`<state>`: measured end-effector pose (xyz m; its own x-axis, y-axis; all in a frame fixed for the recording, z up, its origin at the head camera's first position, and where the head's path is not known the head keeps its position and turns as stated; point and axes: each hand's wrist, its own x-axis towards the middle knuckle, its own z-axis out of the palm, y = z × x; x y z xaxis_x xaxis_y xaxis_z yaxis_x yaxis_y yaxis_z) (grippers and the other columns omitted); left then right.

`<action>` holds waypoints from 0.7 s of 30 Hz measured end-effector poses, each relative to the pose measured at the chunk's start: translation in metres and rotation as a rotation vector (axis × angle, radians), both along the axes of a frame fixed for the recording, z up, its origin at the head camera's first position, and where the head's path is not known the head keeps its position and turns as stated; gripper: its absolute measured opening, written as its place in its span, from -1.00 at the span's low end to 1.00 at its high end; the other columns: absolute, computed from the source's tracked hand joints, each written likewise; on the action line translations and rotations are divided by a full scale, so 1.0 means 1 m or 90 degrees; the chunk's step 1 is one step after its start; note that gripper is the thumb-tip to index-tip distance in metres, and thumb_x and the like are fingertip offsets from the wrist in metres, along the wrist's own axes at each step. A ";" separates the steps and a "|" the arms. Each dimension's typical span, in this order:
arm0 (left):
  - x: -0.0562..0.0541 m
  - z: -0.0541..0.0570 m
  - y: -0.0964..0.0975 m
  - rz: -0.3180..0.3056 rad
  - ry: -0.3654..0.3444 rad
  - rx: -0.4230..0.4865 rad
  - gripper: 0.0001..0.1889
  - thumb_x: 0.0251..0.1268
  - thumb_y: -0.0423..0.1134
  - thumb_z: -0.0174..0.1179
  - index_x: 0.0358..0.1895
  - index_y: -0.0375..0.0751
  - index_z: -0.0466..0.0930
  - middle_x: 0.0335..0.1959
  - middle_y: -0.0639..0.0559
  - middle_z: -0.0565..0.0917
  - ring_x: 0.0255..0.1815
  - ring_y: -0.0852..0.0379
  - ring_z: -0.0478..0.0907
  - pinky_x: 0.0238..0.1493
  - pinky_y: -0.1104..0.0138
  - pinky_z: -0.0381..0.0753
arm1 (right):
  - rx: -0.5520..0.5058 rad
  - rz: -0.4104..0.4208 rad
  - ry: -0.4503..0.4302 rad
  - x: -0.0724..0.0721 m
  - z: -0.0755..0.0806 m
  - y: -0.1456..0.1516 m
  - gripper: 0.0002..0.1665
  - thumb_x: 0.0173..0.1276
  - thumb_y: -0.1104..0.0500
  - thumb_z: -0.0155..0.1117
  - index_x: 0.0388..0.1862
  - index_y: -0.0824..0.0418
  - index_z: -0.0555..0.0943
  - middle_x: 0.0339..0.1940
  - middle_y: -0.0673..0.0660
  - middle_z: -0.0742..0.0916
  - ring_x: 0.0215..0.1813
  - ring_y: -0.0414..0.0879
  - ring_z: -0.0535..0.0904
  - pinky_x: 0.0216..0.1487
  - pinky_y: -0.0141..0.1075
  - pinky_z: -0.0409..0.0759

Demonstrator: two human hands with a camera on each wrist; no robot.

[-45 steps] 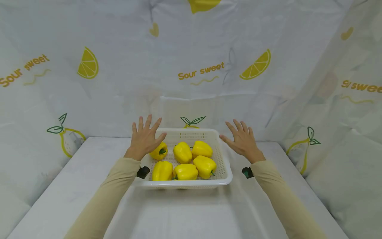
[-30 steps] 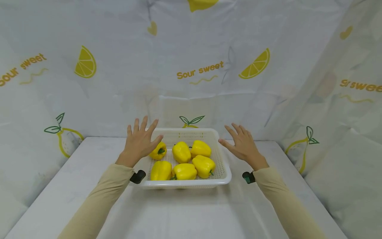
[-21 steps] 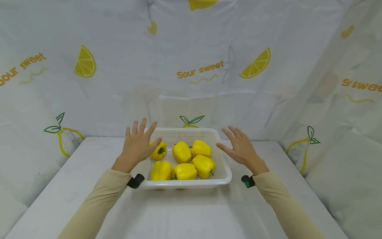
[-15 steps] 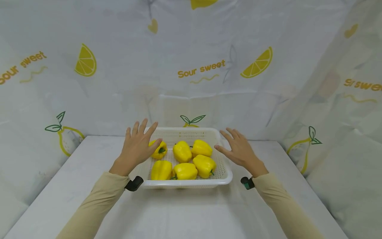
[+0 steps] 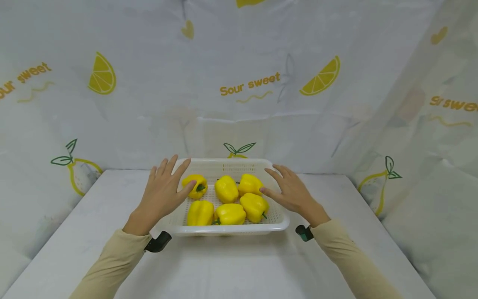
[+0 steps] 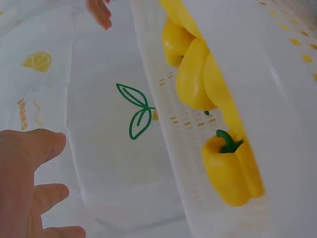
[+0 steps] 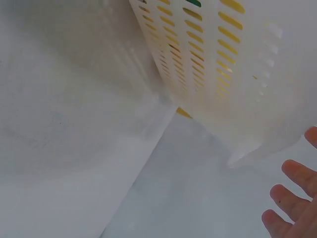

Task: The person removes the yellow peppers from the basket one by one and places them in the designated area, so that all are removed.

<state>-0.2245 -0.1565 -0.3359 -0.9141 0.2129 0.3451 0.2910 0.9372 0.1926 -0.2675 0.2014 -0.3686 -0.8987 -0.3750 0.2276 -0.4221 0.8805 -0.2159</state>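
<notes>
A white perforated plastic basket [image 5: 231,228] stands on the table with several yellow bell peppers [image 5: 230,214] in it. My left hand [image 5: 160,193] is over the basket's left side, fingers spread, its thumb in front of the far-left bell pepper [image 5: 201,182] in the head view. Over the right side hangs my right hand [image 5: 291,191], fingers extended and thumb toward the peppers. Neither hand holds anything. In the left wrist view a bell pepper [image 6: 228,171] with a green stem lies inside the basket. The right wrist view shows the basket's slotted side wall [image 7: 198,49] beside my fingertips [image 7: 299,176].
The basket rests on a white-covered table [image 5: 231,265]. A white cloth backdrop [image 5: 157,104] printed with lemons and lettering rises behind and at both sides. Dark wrist devices sit on the left wrist [image 5: 158,242] and the right wrist [image 5: 304,233].
Both hands have come lower and nearer to me; the right has also shifted left over the basket's edge. The basket and peppers have stayed in place.
</notes>
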 end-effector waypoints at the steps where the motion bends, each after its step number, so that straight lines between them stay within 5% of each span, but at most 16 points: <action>1: 0.001 -0.001 -0.001 -0.002 0.004 0.003 -0.32 0.43 0.10 0.05 0.52 -0.06 0.21 0.55 -0.34 0.15 0.52 -0.45 0.08 0.45 -0.39 0.03 | 0.002 0.003 -0.001 0.000 -0.001 -0.001 -0.10 0.37 -0.34 0.11 0.53 0.10 0.28 0.55 0.31 0.31 0.55 0.32 0.18 0.51 0.28 0.15; 12: 0.009 -0.020 -0.018 0.000 -0.024 0.058 -0.32 0.43 0.05 0.08 0.53 -0.12 0.19 0.54 -0.37 0.13 0.52 -0.46 0.06 0.45 -0.39 -0.03 | -0.054 0.075 -0.067 0.009 -0.003 -0.016 -0.20 0.39 -0.29 0.16 0.48 0.08 0.35 0.54 0.25 0.34 0.52 0.25 0.27 0.41 0.29 0.32; 21: 0.015 -0.032 -0.026 -0.001 -0.020 0.103 -0.32 0.43 0.03 0.09 0.52 -0.14 0.19 0.52 -0.39 0.16 0.51 -0.43 0.08 0.41 -0.42 0.01 | -0.036 0.097 -0.108 0.010 -0.005 -0.022 -0.23 0.42 -0.25 0.15 0.46 0.12 0.37 0.54 0.24 0.35 0.50 0.23 0.32 0.41 0.24 0.37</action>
